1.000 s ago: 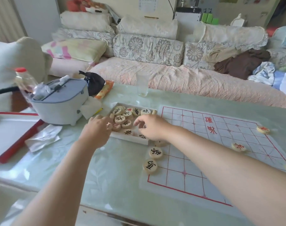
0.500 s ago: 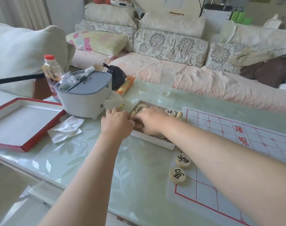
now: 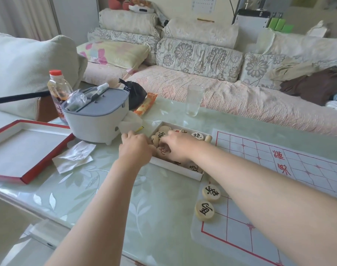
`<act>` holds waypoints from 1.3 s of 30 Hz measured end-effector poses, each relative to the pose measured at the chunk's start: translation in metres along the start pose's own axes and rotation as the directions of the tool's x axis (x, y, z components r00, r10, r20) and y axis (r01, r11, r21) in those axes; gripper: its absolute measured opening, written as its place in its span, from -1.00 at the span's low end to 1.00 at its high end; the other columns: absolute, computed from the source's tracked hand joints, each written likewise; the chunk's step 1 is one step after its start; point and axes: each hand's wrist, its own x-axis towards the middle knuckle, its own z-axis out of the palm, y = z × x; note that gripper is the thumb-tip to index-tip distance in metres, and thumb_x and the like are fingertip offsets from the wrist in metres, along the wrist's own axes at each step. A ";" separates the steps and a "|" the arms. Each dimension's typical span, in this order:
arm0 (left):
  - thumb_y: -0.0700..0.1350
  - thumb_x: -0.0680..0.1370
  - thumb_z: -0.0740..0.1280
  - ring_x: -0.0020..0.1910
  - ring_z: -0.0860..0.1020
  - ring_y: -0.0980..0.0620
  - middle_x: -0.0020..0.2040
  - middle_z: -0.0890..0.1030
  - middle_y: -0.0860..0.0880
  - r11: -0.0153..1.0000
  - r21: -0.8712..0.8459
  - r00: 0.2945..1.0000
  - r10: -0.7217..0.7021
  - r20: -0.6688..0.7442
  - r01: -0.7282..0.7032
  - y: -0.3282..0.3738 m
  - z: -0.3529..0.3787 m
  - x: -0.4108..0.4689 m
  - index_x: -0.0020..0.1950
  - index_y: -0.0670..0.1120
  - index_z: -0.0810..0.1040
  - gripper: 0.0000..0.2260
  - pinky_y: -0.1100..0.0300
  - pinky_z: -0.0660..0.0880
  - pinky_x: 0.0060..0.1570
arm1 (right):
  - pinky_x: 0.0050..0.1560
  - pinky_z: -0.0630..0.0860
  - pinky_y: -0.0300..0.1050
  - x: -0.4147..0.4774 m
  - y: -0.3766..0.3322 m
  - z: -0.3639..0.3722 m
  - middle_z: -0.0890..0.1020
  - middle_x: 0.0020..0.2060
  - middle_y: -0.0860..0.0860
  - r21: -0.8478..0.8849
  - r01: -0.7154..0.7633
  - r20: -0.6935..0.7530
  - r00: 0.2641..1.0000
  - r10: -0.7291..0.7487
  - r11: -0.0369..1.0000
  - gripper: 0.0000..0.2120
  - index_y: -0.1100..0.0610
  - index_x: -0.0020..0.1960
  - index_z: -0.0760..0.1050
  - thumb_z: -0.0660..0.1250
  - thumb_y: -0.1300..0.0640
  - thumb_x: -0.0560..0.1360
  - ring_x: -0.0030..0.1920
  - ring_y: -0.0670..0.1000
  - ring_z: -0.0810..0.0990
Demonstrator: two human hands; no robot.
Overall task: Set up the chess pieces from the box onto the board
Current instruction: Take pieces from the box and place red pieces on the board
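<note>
Glassy green worktop (image 3: 98, 191) in front of a sofa (image 3: 202, 93). White box (image 3: 175, 167) holds round pale pieces (image 3: 198, 135) with black characters. Left hand (image 3: 135, 148) curls on the box edge; right hand (image 3: 178, 147) digs in, grip can't tell. Two pieces (image 3: 207, 201) sit on the board (image 3: 279, 189) edge.

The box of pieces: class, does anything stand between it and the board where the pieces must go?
Nothing visible does. The box lies right beside the board, with only bare table between. Two pieces already sit at the board's near left edge; both hands, left hand and right hand, are at the box.
</note>
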 end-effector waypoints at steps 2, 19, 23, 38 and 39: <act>0.08 0.52 0.29 0.17 0.30 -0.17 0.08 0.41 -0.09 0.999 -0.033 1.000 0.014 -0.027 -0.015 0.003 -0.009 -0.003 0.03 -0.02 0.58 -0.78 0.03 0.33 0.14 | 0.04 0.52 0.04 -0.007 0.005 -0.001 0.39 0.07 0.01 0.109 -0.012 -0.014 1.000 0.014 0.994 -0.70 -0.07 0.25 0.49 0.34 -0.04 0.53 0.07 0.09 0.52; -0.15 0.61 0.18 -0.45 0.55 0.01 -0.23 0.61 -0.14 0.785 -0.600 0.980 0.197 0.003 -0.156 0.098 0.002 -0.054 0.07 0.06 0.51 -0.84 0.24 0.33 -0.53 | 0.03 0.50 -0.21 -0.143 0.074 -0.033 0.59 0.00 -0.16 0.599 -0.091 -0.202 0.944 0.261 0.796 -0.63 -0.08 0.12 0.51 0.52 0.03 0.36 0.03 -0.12 0.59; -0.14 0.62 0.22 -0.38 0.54 0.06 -0.14 0.60 -0.07 0.715 -0.689 0.940 0.305 0.155 -0.118 0.148 0.022 -0.074 0.12 0.04 0.55 -0.84 0.25 0.40 -0.48 | -0.24 0.32 -0.46 -0.205 0.117 -0.031 0.60 0.00 -0.16 0.613 -0.169 -0.198 0.913 0.357 0.772 -0.64 -0.06 0.15 0.54 0.52 0.06 0.39 -0.30 -0.38 0.48; -0.21 0.55 0.31 -0.24 0.55 0.03 -0.05 0.62 -0.06 0.675 -0.735 0.813 0.387 0.436 0.073 0.300 0.112 -0.104 0.10 0.05 0.56 -0.81 0.25 0.40 -0.33 | 0.09 0.28 -0.22 -0.319 0.299 0.017 0.45 0.26 0.09 0.497 -0.597 -0.147 0.658 0.739 0.630 -0.56 0.07 0.32 0.46 0.46 0.12 0.48 0.25 0.10 0.45; -0.20 0.55 0.31 -0.25 0.54 0.04 -0.06 0.62 -0.07 0.679 -0.731 0.822 0.379 0.426 0.066 0.307 0.116 -0.101 0.11 0.04 0.56 -0.80 0.25 0.41 -0.34 | 0.14 0.31 -0.18 -0.320 0.311 0.019 0.46 0.27 0.09 0.483 -0.615 -0.142 0.648 0.748 0.624 -0.56 0.07 0.32 0.47 0.46 0.11 0.47 0.26 0.11 0.45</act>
